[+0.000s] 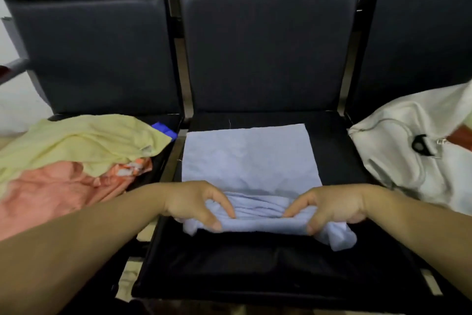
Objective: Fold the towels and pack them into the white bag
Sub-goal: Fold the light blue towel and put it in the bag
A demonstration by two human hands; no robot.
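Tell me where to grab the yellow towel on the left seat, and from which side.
Pinch the yellow towel at its free right-hand edge, coming in from the middle seat's side. It lies crumpled on top of the orange towel, and that edge lies uppermost and nearest, so it should probably lift clear without dragging the orange one.

Row of dark padded seats (265,54), metal frame posts (178,33), pale wall (10,33)

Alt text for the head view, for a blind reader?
The left hand and right hand grip the bunched near edge of a light blue towel spread on the middle seat. A yellow towel and an orange towel are heaped at left, a white bag at right.
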